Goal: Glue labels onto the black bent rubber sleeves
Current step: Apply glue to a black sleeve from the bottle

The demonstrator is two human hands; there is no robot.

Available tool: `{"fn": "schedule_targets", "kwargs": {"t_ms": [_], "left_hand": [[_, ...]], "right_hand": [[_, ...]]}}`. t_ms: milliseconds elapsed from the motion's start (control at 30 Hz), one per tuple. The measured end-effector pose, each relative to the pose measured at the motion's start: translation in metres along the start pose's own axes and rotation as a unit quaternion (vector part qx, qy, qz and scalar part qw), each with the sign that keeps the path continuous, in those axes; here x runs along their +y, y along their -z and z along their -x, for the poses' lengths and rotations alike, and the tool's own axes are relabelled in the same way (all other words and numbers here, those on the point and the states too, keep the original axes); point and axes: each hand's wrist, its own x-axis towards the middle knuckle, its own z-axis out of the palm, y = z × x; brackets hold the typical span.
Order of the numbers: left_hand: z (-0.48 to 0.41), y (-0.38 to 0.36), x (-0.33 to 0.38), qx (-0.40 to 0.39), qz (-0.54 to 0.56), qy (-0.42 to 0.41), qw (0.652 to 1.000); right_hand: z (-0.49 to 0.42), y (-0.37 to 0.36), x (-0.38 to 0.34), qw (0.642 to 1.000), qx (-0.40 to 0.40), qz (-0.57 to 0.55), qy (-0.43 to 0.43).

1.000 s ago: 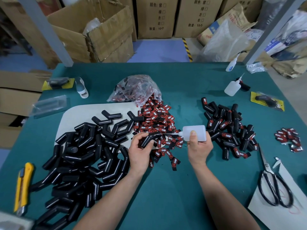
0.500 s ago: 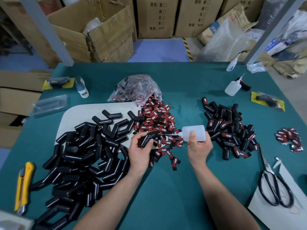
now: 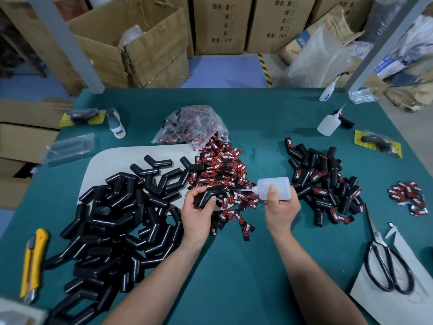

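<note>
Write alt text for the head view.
A person's left hand holds a black bent rubber sleeve while the right hand points a glue bottle at it, above a pile of red labels. Unlabelled sleeves lie left, labelled ones right, on a green table.

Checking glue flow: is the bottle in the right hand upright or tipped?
Tipped on its side. The glue bottle lies horizontal in the right hand, nozzle pointing at the sleeve held by the left hand.

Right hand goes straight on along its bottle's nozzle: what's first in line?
Likely the black bent rubber sleeve held in the left hand; the white plastic glue bottle in the right hand points its nozzle at it, nearly touching.
</note>
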Motion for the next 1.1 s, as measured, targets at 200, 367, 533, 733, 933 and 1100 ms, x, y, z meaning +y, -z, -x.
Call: {"fn": "schedule_targets", "kwargs": {"t_ms": [200,367,533,733,933,1100], "left_hand": [[0.0001,0.0001,-0.0006,0.0,0.002,0.001,1.0],[0.0006,0.0,-0.0002,-0.005,-0.001,-0.007,1.0],[0.0001,-0.0008,-0.001,-0.002,-0.002,-0.014,1.0],[0.0002,0.0001,-0.0001,-0.01,-0.018,-0.031,0.999],[0.0003,-0.0002,0.0008,-0.013,-0.028,-0.049,0.998],[-0.0005,-0.0004,-0.0003,-0.013,-0.044,-0.06,0.997]], "right_hand": [[0.0,-0.0003,-0.0004,1.0,0.002,-0.006,0.0],[-0.0003,-0.0004,0.0008,1.0,0.001,-0.008,-0.004],[0.0003,-0.0008,0.0025,1.0,0.006,-0.012,-0.009],[0.0003,-0.0016,0.0026,1.0,0.009,-0.019,-0.009],[-0.0008,-0.0016,0.0052,1.0,0.005,-0.022,-0.01],[-0.0014,-0.0024,0.0053,1.0,0.002,-0.029,-0.009]]}}
